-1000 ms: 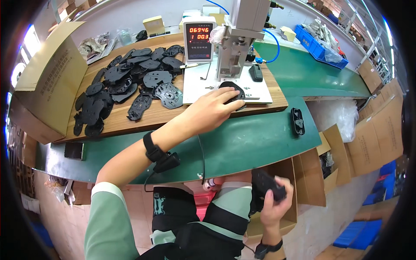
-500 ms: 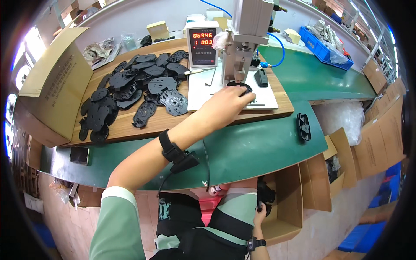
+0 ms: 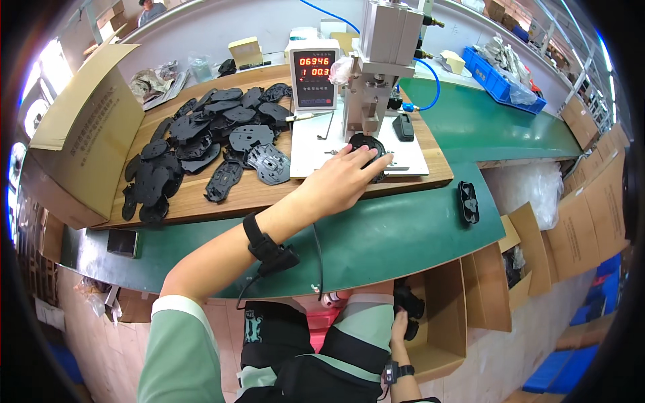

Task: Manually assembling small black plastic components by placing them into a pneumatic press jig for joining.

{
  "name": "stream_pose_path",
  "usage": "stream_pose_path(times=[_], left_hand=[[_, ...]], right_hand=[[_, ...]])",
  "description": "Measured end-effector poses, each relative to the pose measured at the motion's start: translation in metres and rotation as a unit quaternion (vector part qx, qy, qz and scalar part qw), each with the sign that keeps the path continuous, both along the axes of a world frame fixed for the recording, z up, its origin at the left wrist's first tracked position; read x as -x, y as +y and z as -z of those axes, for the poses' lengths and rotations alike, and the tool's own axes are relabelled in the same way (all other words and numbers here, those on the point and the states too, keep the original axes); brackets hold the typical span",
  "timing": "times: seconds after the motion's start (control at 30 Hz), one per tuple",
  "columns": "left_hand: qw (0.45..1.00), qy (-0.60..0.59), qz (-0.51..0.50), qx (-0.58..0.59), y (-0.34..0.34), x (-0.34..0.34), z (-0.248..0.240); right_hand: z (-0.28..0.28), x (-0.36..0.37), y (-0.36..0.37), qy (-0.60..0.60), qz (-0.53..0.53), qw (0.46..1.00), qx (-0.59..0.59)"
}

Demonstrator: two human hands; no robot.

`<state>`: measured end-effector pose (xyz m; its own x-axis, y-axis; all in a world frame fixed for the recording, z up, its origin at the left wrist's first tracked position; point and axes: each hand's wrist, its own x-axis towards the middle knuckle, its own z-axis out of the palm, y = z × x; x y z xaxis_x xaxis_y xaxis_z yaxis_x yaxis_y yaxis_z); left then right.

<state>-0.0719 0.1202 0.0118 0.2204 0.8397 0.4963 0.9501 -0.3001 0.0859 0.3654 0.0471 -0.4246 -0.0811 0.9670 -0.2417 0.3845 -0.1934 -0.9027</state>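
Observation:
My left hand (image 3: 341, 180) reaches to the press (image 3: 369, 101), fingers stretched and apart. Its fingertips lie on a black plastic shell (image 3: 369, 142), which sits on the white base plate (image 3: 316, 149) below the press head; the hand covers part of it. Down at the cardboard box (image 3: 438, 349) by my right thigh, my right hand (image 3: 399, 327) is closed on a black plastic part (image 3: 407, 330), with its fingertips partly hidden. More black parts (image 3: 408, 301) lie just above that hand. A heap of flat black shells (image 3: 195, 138) covers the wooden board left of the press.
A counter box with red digits (image 3: 314, 74) stands left of the press. Another black shell (image 3: 468, 203) and a phone (image 3: 122, 242) rest on the green table (image 3: 403, 232). A tall carton (image 3: 84, 141) borders the left; a blue crate (image 3: 504, 79) sits far right.
My left hand has drawn back toward me and to the left, and more of the black shell under the press shows. My right hand has shifted slightly up and left at the box.

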Motion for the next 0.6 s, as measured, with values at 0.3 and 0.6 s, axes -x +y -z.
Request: stream_pose_path(times=[0.3, 0.6], left_hand=[[0.998, -0.066, -0.010, -0.003, 0.003, -0.007, 0.002], [0.995, -0.088, -0.001, -0.046, 0.000, -0.004, 0.004]], right_hand=[[-0.373, 0.127, 0.015, 0.096, -0.103, 0.872, -0.469], [-0.425, 0.265, 0.122, -0.136, -0.207, 0.760, -0.600]])
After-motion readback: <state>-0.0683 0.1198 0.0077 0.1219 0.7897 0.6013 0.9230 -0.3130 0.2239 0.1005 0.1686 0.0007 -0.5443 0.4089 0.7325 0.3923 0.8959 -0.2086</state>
